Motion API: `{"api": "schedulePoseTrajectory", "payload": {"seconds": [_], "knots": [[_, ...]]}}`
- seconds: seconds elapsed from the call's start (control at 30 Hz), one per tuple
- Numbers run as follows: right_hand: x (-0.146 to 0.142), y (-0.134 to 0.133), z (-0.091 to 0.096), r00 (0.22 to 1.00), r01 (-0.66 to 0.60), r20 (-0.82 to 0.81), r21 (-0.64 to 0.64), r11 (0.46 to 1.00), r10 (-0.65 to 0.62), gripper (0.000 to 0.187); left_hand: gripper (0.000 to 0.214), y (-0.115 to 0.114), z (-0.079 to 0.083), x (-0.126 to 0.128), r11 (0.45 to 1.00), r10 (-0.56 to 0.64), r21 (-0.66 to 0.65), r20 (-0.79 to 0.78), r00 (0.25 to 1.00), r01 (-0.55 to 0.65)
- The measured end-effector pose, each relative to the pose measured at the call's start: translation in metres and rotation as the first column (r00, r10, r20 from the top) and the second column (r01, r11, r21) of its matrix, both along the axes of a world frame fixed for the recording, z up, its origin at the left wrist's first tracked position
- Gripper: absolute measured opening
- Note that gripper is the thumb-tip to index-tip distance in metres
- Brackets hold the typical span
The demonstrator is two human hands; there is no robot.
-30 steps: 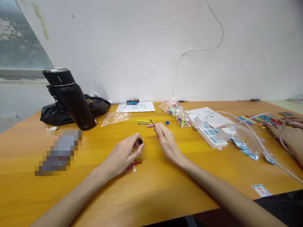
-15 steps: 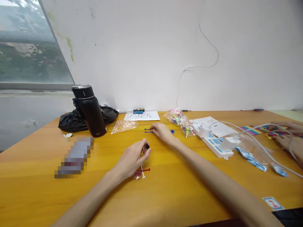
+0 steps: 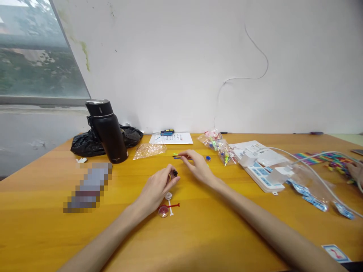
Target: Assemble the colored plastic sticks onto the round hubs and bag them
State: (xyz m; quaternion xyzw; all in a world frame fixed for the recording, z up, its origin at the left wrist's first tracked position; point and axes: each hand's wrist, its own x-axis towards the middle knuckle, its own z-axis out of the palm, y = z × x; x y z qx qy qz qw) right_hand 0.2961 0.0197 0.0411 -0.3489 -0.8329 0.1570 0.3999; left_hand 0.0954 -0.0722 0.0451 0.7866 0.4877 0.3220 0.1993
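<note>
My left hand (image 3: 159,186) is closed over a small black plastic piece (image 3: 175,173), which shows at its fingertips. Just below that hand lie a red stick (image 3: 175,205), a white stick (image 3: 170,209) with forked ends, a clear suction cup (image 3: 163,211) and a small white round piece (image 3: 168,196). My right hand (image 3: 198,167) reaches farther out, its thumb and fingers pinched at several thin coloured sticks (image 3: 176,156) on the table. Its fingers hide what exactly they grip. A blue round piece (image 3: 208,158) sits beyond the right hand.
A black bottle (image 3: 109,136) stands at the left before a black bag (image 3: 85,145), with a blurred flat object (image 3: 92,185) nearer. To the right lie bags of coloured parts (image 3: 225,153), a power strip (image 3: 263,179) with white cables and another person's hand (image 3: 356,172).
My left hand has shifted slightly, showing the white round piece beneath it. My right fingers have closed in on the thin sticks. The other person's hands have drawn back rightward, uncovering more rainbow-coloured pieces.
</note>
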Motion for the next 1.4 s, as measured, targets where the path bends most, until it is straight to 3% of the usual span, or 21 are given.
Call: {"api": "schedulePoseTrajectory", "payload": {"seconds": [0.13,0.23,0.43,0.67,0.93,1.1,1.2,1.27,1.4], "knots": [[0.001,-0.053,-0.001,0.99,-0.114,-0.099,-0.156,0.981,0.099,0.021,0.019,0.001,-0.004,0.002,0.999,-0.038,0.02,-0.063,0.997,0.039],[0.005,-0.071,-0.002,0.992,-0.124,-0.029,-0.145,0.982,0.121,0.025,0.012,0.001,-0.008,0.003,0.998,-0.06,0.017,-0.112,0.992,0.062],[0.007,-0.074,-0.002,0.99,-0.144,-0.016,-0.134,0.981,0.143,0.024,0.009,0.0,-0.014,0.001,0.998,-0.052,0.032,-0.087,0.995,0.054],[0.006,-0.073,-0.007,0.992,-0.124,-0.022,-0.098,0.987,0.122,0.017,0.028,-0.003,-0.008,0.005,0.998,-0.064,-0.024,0.014,0.998,0.064],[0.007,-0.072,-0.003,0.995,-0.094,-0.02,-0.028,0.995,0.094,0.011,0.04,-0.001,-0.014,0.002,0.994,-0.1,0.038,0.005,0.995,0.099],[0.007,-0.07,-0.002,0.996,-0.08,0.039,0.06,0.995,0.078,0.02,0.043,0.0,-0.016,0.003,0.996,-0.093,0.011,-0.018,0.995,0.093],[0.017,-0.057,0.002,0.995,-0.019,0.102,0.138,0.99,0.005,0.018,0.051,0.0,-0.015,0.002,0.997,-0.071,0.026,-0.052,0.996,0.072],[0.029,-0.044,0.005,0.978,0.097,0.164,0.181,0.979,-0.128,0.016,0.048,0.001,-0.013,-0.001,0.997,-0.069,0.032,-0.076,0.995,0.071],[0.063,-0.015,0.01,0.82,0.414,0.328,0.225,0.882,-0.469,0.012,0.027,0.005,-0.01,-0.009,0.998,-0.058,0.024,-0.098,0.994,0.06]]}}
